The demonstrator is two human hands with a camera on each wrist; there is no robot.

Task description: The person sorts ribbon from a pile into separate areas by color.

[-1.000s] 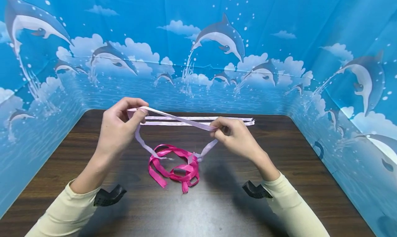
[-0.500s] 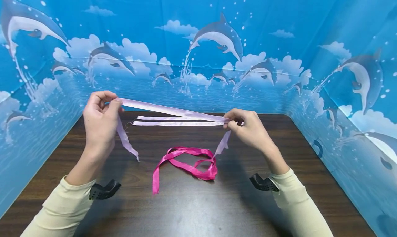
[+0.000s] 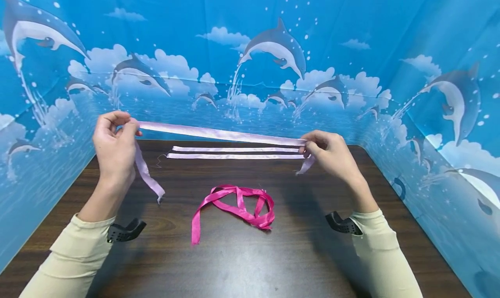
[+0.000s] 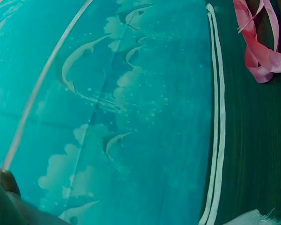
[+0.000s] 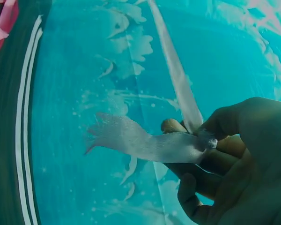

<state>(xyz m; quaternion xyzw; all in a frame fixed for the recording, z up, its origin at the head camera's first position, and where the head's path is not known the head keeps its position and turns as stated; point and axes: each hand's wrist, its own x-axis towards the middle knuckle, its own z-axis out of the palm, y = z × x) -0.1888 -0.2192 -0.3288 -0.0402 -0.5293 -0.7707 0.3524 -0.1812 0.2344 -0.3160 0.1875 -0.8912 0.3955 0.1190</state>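
A pale lilac ribbon (image 3: pixel 218 134) is stretched nearly straight in the air between both hands. At its left the left hand (image 3: pixel 115 146) pinches it between thumb and fingers, and a loose tail hangs below that hand. The right hand (image 3: pixel 330 155) pinches the other side, lower down, with a shorter frayed tail (image 5: pixel 131 136) dangling from the grip. Behind and under the stretched ribbon, two more lilac ribbons (image 3: pixel 234 156) lie parallel along the table's far side. A bright pink ribbon (image 3: pixel 234 209) lies in loose loops on the table, nearer the body, between the hands.
The dark wooden table (image 3: pixel 164 263) is bounded at the back and sides by a blue dolphin-print sheet (image 3: pixel 187 98). A thin loose thread hangs off the left end of the flat lilac ribbons.
Both hands have moved apart, pulling the lilac ribbon from slack to nearly straight. Its right tail has lifted off the pink ribbon, whose loops have shifted to the right.
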